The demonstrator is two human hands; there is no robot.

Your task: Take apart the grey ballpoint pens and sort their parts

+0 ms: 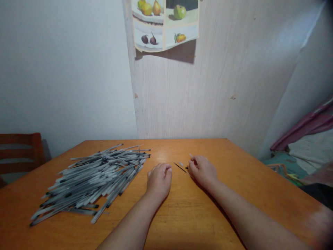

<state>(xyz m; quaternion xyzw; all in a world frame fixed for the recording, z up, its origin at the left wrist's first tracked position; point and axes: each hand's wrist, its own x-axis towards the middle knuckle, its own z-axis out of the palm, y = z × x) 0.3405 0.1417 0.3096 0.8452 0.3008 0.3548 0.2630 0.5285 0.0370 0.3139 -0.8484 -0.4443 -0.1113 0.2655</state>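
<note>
The bench carries pens heaped toward its left edge, perhaps for easy reach; mid-bench, the left hand curls, hold unclear, and the right hand pinches a small piece.

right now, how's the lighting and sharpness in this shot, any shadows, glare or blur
In the head view, a dark shadow under the poster and a bright patch at the upper right of the wall; also in the head view, soft, slightly blurred pens, a sheen along the far part of the table, and haze toward the lower right corner.
</note>
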